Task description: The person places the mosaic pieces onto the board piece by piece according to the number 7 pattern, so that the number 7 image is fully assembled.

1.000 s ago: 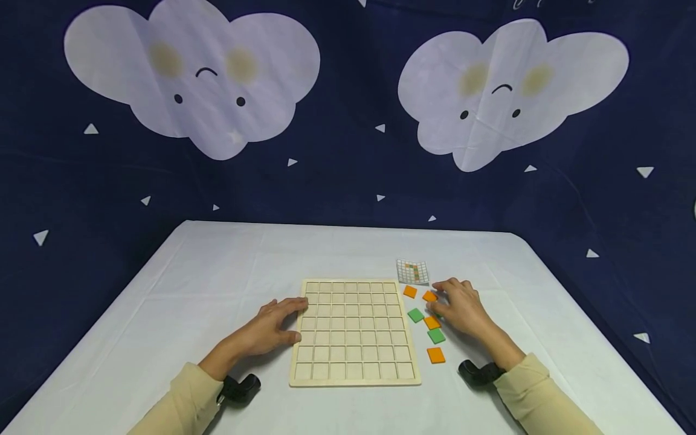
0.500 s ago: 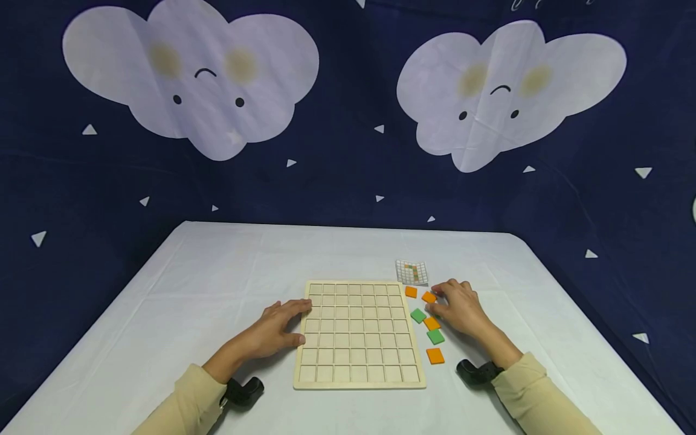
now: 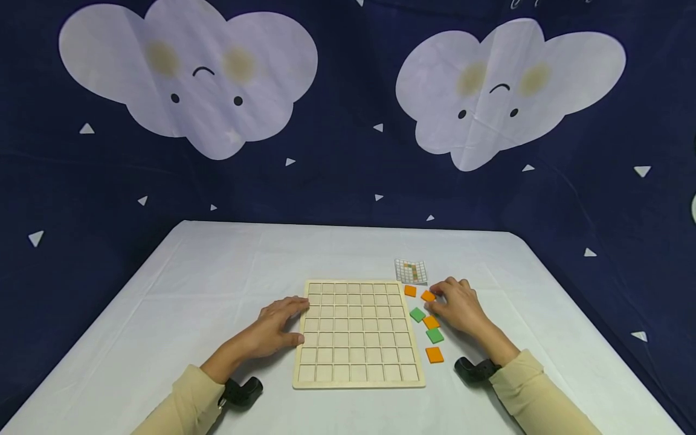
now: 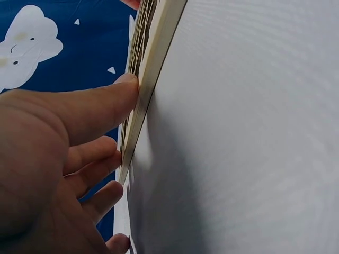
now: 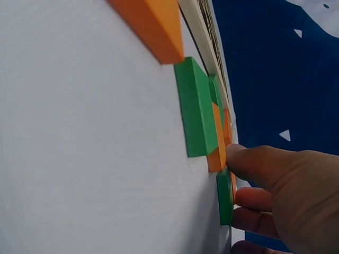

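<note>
A pale wooden grid board lies flat on the white tabletop. My left hand rests along its left edge, fingers and thumb extended; in the left wrist view the thumb touches the rim. My right hand is low over the loose tiles, fingers slightly bent, with thumb and index fingertips beside an orange tile. In the right wrist view a green tile shows just under that thumb, partly hidden by the hand from above. Nearby lie another orange tile and a green tile.
A small printed grid card with coloured squares lies beyond the board's far right corner. One orange tile sits by that corner. A green tile and an orange tile lie nearer the front. Dark cloth hangs behind the table.
The board has slid slightly to the right, with the left hand moving along at its edge. The gap to the tiles is narrower. The right hand has stayed almost in place.
</note>
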`<state>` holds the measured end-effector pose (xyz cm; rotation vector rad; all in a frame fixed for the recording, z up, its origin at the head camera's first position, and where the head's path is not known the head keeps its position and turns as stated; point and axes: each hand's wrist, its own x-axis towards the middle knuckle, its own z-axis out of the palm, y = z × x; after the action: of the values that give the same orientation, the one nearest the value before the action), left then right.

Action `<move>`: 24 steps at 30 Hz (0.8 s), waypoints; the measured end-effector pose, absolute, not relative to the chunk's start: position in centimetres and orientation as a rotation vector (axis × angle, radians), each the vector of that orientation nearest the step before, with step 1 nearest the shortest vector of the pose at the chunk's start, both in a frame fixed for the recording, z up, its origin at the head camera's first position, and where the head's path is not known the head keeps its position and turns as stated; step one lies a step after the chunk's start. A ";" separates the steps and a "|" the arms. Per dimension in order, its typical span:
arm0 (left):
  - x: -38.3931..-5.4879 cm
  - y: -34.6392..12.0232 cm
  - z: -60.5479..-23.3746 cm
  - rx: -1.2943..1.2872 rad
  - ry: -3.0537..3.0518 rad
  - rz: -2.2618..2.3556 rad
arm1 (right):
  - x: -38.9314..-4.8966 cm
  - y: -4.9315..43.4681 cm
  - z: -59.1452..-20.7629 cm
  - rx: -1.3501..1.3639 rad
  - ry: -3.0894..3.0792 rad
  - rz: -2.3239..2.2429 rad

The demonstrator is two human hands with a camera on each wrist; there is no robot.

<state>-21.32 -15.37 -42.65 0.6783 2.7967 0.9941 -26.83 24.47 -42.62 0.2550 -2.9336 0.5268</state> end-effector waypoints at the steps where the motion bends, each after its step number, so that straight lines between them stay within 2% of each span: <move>1: -21.3 -15.4 -42.7 0.678 2.798 0.993 | -26.8 24.5 -42.6 0.254 -2.932 0.526; 24: -21.3 -15.9 -42.9 0.688 2.762 1.045 | -27.1 24.5 -42.6 0.247 -2.899 0.504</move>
<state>-21.34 -15.90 -42.91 0.6883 2.7615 1.0445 -27.06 24.51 -42.65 0.2468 -2.8992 0.5044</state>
